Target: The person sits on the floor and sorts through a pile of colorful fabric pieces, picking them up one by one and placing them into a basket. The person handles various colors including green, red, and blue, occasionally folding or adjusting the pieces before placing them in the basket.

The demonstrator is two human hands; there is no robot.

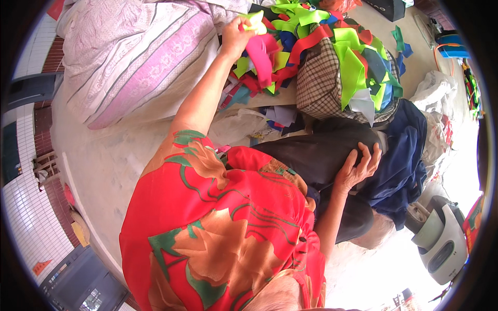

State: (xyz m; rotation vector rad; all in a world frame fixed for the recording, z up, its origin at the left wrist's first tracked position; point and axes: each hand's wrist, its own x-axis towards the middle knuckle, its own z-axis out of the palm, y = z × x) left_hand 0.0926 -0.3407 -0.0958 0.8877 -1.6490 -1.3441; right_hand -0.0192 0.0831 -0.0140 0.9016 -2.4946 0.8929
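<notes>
My left hand [236, 36] is stretched out to a heap of bright fabric strips [316, 31] in green, red, blue and yellow. Its fingers are closed on a pink strip [260, 56] that hangs down from the hand, with a yellow-green piece [255, 22] at the fingertips. My right hand [357, 167] rests flat and open on my knee, on black trousers [321, 150], holding nothing. A red floral shirt [223, 223] fills the lower middle.
A checked bag [320, 78] stuffed with strips stands under the heap. A large pink-striped bundle [140, 57] lies at the left. Dark blue cloth [404, 160] lies by my knee. A grey-white machine [441, 238] sits at the lower right, white plastic bags [436, 88] beyond it.
</notes>
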